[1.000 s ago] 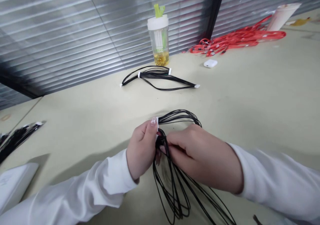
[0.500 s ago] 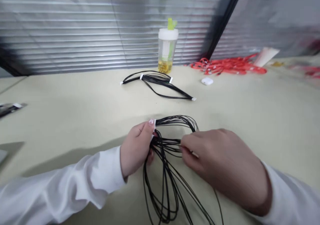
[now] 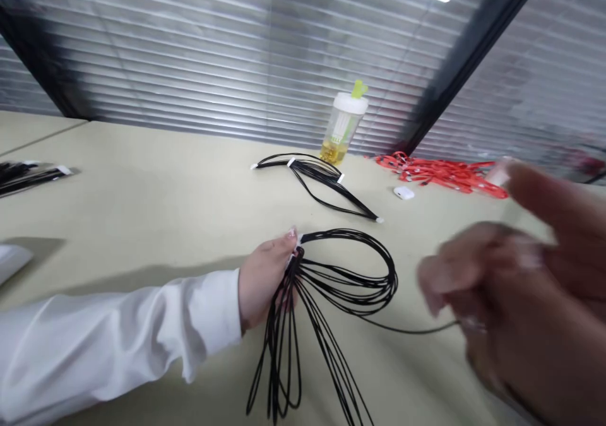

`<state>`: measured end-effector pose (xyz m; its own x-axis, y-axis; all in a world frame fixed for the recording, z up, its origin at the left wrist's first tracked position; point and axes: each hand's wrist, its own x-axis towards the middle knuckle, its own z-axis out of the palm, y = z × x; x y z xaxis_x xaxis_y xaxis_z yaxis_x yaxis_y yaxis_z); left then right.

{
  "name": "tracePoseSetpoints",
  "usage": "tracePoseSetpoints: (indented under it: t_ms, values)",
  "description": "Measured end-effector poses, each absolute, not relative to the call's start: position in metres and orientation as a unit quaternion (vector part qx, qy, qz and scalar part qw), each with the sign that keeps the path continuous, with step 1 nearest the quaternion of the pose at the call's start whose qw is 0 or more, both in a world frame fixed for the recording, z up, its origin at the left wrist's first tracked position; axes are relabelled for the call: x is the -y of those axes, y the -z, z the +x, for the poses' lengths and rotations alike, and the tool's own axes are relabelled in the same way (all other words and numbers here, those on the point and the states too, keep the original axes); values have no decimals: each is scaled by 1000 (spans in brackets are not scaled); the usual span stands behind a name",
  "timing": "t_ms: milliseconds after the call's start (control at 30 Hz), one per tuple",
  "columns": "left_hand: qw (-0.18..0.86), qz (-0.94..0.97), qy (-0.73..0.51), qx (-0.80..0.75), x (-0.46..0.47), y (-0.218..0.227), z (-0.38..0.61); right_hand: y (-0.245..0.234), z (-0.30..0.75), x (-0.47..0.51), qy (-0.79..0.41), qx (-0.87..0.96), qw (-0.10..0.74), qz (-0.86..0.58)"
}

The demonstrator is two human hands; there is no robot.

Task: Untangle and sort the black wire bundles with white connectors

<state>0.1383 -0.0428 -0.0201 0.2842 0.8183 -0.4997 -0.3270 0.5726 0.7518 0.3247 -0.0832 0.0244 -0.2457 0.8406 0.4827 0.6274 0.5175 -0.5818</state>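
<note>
My left hand (image 3: 269, 274) is closed around one end of a black cable bundle (image 3: 391, 274), with white connectors at its fingertips. From this grip a wide loop of cable spreads to the right, and several strands hang down toward the near edge of the view. My right hand (image 3: 511, 300) is raised at the right, smeared by motion, its fingers curled and the thumb lifted apart. A single black strand runs from the bundle to the curled fingers and passes out of sight behind them.
Behind the hands lies another black cable bundle (image 3: 326, 180) with white connectors. A clear bottle (image 3: 338, 129) with yellow liquid stands by the blinds. Red lanyards (image 3: 445, 173) and a white earphone case (image 3: 404, 192) lie right. More black cables (image 3: 28, 177) lie left.
My right hand has come off the middle of the loops and moved right and upward, drawing one strand out. The left hand keeps its grip. The view has tilted and shifted.
</note>
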Motion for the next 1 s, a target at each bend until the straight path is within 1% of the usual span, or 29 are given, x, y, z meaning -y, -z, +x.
tracePoseSetpoints:
  t_ms: [33,100,233,500,767,867,1000]
  values:
    - [752,279,-375,-466,42,21,138,-23,315,80,-208,763,427,-438]
    - [741,314,-364,-469,42,25,136,-15,303,75,-248,760,408,-441]
    - [712,384,-349,-473,42,35,132,-1,299,68,-245,771,318,-495]
    - [651,442,-354,-505,49,40,135,-2,309,66,-275,796,201,-501]
    - [624,481,-352,-506,51,40,136,7,310,64,-293,798,221,-477]
    - [600,499,-350,-518,53,42,135,7,310,64,-297,798,219,-477]
    - [599,511,-333,-518,53,43,134,7,310,64,-307,798,218,-471]
